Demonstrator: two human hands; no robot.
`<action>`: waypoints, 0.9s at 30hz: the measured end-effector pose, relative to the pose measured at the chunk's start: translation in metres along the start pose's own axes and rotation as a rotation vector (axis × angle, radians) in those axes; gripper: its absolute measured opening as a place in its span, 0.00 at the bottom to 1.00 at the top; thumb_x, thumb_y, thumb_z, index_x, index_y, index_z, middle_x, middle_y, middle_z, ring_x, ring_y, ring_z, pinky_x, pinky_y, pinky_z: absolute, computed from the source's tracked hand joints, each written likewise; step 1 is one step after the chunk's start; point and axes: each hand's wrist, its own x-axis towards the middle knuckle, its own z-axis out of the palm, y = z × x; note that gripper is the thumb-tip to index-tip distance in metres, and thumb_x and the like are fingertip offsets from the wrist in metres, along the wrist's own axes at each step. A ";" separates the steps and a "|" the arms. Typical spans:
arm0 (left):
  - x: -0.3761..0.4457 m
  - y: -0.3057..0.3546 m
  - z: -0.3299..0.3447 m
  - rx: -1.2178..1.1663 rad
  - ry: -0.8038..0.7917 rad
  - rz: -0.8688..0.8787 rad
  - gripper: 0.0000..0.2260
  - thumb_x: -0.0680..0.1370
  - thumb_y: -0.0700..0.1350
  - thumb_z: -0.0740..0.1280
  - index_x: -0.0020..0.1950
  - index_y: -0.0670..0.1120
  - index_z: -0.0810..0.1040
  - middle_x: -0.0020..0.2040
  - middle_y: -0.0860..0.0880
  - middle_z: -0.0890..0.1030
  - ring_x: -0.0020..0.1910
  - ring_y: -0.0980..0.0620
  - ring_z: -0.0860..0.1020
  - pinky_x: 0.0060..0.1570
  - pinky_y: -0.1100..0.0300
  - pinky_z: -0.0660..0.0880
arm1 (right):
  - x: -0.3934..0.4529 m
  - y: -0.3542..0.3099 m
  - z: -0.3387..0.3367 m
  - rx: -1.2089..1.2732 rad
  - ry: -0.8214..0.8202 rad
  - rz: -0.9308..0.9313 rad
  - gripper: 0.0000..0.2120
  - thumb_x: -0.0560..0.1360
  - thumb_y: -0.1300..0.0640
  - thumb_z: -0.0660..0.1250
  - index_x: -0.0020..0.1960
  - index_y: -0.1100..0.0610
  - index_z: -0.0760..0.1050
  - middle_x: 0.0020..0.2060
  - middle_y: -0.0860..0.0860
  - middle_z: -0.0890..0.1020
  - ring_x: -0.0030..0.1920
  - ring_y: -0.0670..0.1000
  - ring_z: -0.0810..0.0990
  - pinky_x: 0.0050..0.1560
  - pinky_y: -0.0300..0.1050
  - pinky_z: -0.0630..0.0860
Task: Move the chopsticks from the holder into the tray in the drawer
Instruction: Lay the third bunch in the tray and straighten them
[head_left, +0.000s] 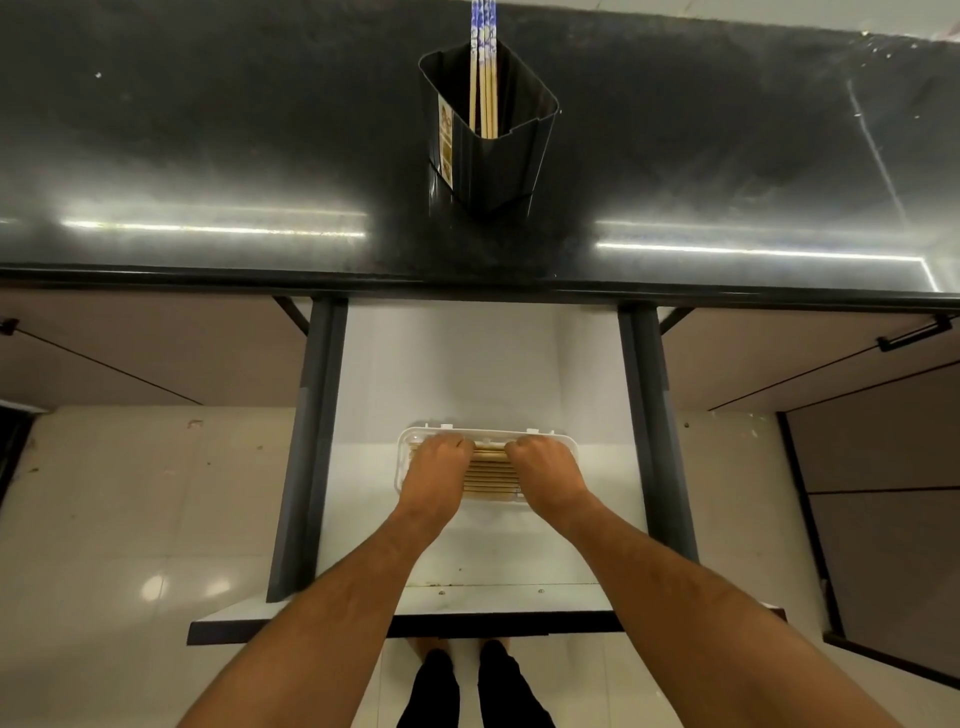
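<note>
Both our left hand (435, 464) and right hand (546, 466) curled down onto the chopsticks (491, 477) lying in the tray (563, 435) in the open drawer (519, 358). Whether we actually gripped any, we could not tell. More chopsticks (483, 88) stood in the holder (491, 135) on the counter (208, 156).

My arms are bare from above the elbows down, with no sleeves, watch or rings on my left hand (435, 470) or right hand (546, 470). Near the bottom edge, my legs wear black trousers (470, 691), and my feet are bare.
</note>
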 end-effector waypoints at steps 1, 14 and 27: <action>0.000 -0.001 0.000 0.000 0.008 -0.001 0.15 0.78 0.42 0.72 0.64 0.47 0.80 0.63 0.48 0.82 0.62 0.51 0.79 0.65 0.58 0.76 | -0.001 0.001 0.000 0.001 0.007 0.000 0.10 0.71 0.60 0.75 0.52 0.55 0.83 0.48 0.53 0.86 0.45 0.55 0.85 0.49 0.51 0.82; -0.005 -0.012 0.003 -0.103 0.010 -0.016 0.14 0.78 0.29 0.64 0.61 0.38 0.79 0.62 0.40 0.78 0.63 0.42 0.74 0.63 0.48 0.74 | -0.006 0.007 0.014 0.024 0.095 -0.025 0.14 0.73 0.55 0.77 0.57 0.56 0.83 0.51 0.53 0.85 0.48 0.53 0.84 0.53 0.47 0.82; -0.016 -0.010 -0.021 -0.450 0.512 -0.129 0.11 0.83 0.40 0.64 0.64 0.44 0.80 0.60 0.47 0.82 0.59 0.51 0.79 0.60 0.57 0.79 | -0.026 0.031 0.016 0.510 0.598 0.074 0.06 0.77 0.57 0.73 0.49 0.59 0.79 0.43 0.55 0.83 0.41 0.52 0.81 0.44 0.45 0.82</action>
